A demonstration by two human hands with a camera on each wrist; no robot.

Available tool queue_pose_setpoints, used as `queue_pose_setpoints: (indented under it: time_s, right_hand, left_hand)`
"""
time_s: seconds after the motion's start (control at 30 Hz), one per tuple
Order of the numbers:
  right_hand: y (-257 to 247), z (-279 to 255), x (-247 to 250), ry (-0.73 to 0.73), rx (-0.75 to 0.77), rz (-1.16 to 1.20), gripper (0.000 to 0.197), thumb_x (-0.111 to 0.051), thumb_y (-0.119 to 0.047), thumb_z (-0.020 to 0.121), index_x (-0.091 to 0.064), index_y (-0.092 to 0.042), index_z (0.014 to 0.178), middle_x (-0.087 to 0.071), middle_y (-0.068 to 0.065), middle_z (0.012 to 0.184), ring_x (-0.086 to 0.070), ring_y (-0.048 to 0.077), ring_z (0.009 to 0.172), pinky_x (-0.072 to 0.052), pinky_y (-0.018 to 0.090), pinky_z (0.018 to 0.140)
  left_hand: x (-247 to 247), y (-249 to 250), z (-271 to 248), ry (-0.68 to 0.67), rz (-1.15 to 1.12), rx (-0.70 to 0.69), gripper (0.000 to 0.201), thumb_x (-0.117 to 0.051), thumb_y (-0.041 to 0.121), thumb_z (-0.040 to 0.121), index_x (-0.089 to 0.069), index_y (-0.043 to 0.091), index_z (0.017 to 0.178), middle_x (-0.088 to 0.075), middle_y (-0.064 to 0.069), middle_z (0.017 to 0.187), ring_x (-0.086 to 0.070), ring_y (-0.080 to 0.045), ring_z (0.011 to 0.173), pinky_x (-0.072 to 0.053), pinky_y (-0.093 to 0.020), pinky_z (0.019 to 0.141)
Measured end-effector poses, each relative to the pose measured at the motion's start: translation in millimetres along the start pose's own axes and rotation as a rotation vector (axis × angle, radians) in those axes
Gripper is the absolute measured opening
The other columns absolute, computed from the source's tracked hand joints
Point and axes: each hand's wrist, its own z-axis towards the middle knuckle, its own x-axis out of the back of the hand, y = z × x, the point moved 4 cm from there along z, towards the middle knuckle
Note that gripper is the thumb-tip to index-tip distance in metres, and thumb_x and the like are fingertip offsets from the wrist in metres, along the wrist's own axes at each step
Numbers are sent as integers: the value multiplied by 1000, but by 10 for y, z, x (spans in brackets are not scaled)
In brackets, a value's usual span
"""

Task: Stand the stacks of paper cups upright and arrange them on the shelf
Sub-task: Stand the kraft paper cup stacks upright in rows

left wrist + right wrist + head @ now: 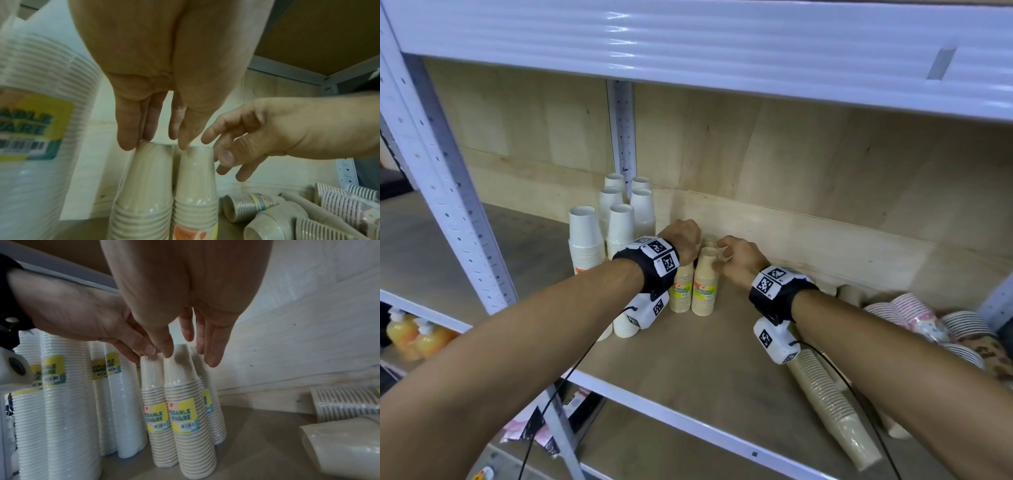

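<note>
Three beige wrapped cup stacks (703,287) (185,410) stand upright, rims down, mid-shelf near the back wall. My left hand (683,240) (156,139) hovers over them with straight fingers, tips touching the tops of the two stacks (144,178) seen in the left wrist view. My right hand (732,255) (185,350) reaches in from the right, fingers spread and straight, tips on the stack tops; it grips nothing. Several taller white cup stacks (619,226) (68,394) stand upright just to the left. More stacks lie on their sides to the right.
A long beige stack (832,407) lies near the shelf's front edge under my right forearm. Striped and patterned stacks (900,308) (248,206) lie at far right. An upper shelf (688,41) overhangs; a white post (438,171) stands left. Bare wooden shelf board (705,370) lies in front.
</note>
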Motion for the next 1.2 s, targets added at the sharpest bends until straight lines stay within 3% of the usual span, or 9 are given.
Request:
queue_pose_setpoints:
  time_s: [0.13,0.27,0.37,0.43,0.6,0.83,0.97,1.1,1.2]
  right_hand:
    - [131,-66,166,9,-41,-23,46,-68,-29,87,-55,-21,131,-62,3,121,-62,22,106,-48,29,88]
    - [351,-192,409,31,-104,-41,45,-69,-28,85,-57,-21,128,-62,5,121,-61,22,106,-49,30,88]
    - [524,-322,592,40,-138,-69,44,-70,-27,84,-59,-19,126,-62,4,119,-62,20,95,-47,26,78]
    - [655,-419,701,51,-168,-88,43,-71,-26,84,-59,-18,125,-63,6,119,-61,20,98,-47,26,81]
    - [1035,-768,968,61,-277,-157,43,-70,-31,84,-59,-19,123,-66,5,112,-62,20,101,-49,28,83]
    - [1473,-1351,1154,52,-411,-239,42,-71,-31,80,-60,-18,118,-65,2,109,-63,22,102,-48,26,79]
    - [1699,-1718,1110,26,-485,-279,42,-70,-38,78,-60,-18,113,-63,3,106,-61,25,100,-50,36,87]
    - [1969,-1990,951,-7,-562,-271,36,-62,-58,66,-53,-32,89,-63,-2,94,-62,25,92,-44,30,72]
    - [2028,-2179,840,26,-582,-251,51,-69,-49,76,-57,-23,117,-66,4,109,-62,25,101,-43,28,75]
  left_hand:
    - [133,104,-2,-7,-62,-52,39,-72,29,86,-63,11,120,-58,-5,121,-59,-26,108,-50,-31,83]
    - [244,314,-25,-3,-78,-137,36,-68,20,87,-62,15,122,-56,-5,126,-58,-24,108,-46,-28,80]
    - [243,517,-56,-34,-87,-199,38,-68,22,88,-60,21,125,-53,-4,127,-56,-22,111,-42,-26,80]
    - [206,675,-88,-65,-87,-248,39,-69,25,88,-59,23,126,-54,-3,126,-56,-21,111,-42,-26,82]
    - [-14,1212,-238,-184,-79,-420,43,-72,26,85,-60,24,127,-54,-2,125,-56,-19,110,-47,-30,91]
    - [-473,1836,-620,-348,-86,-613,45,-75,27,83,-62,24,126,-60,-1,122,-58,-18,106,-50,-29,89]
    - [-798,2040,-864,-458,-85,-703,48,-77,26,81,-62,26,126,-61,3,113,-60,-18,108,-49,-26,83]
    - [-1074,2147,-1067,-546,-56,-767,50,-79,30,77,-63,28,124,-60,3,117,-57,-14,105,-51,-32,90]
    - [-1263,2195,-1176,-571,-12,-801,52,-80,36,73,-61,33,122,-61,4,114,-55,-12,99,-49,-31,88]
